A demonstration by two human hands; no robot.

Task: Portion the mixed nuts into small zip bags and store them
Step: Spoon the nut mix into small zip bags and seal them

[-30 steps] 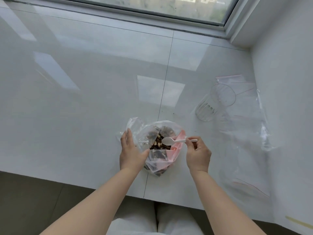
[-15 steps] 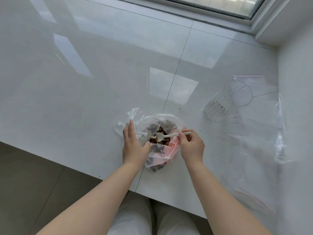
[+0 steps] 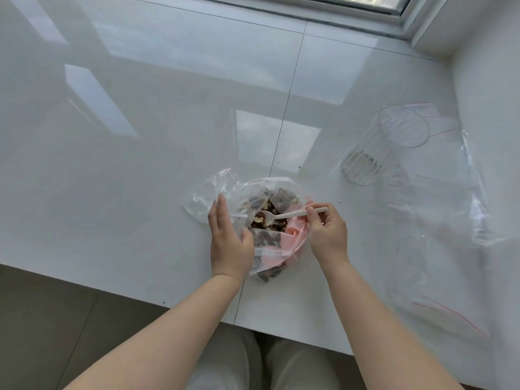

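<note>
One nut bag (image 3: 270, 249): left hand (image 3: 229, 243) grips rim, right hand (image 3: 326, 235) pinches spoon (image 3: 284, 215).

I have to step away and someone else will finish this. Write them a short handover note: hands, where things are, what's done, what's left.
Left hand grips the side of the big nut bag, keeping its mouth open.
Right hand pinches the white plastic spoon; its bowl is down in the mixed nuts.
Empty small zip bags lie flat to the right, beside a clear glass standing on the white counter.
Done: bag opened, spoon in. No small bag looks filled.
Left: scoop portions into the small bags, seal them, store them.
</note>
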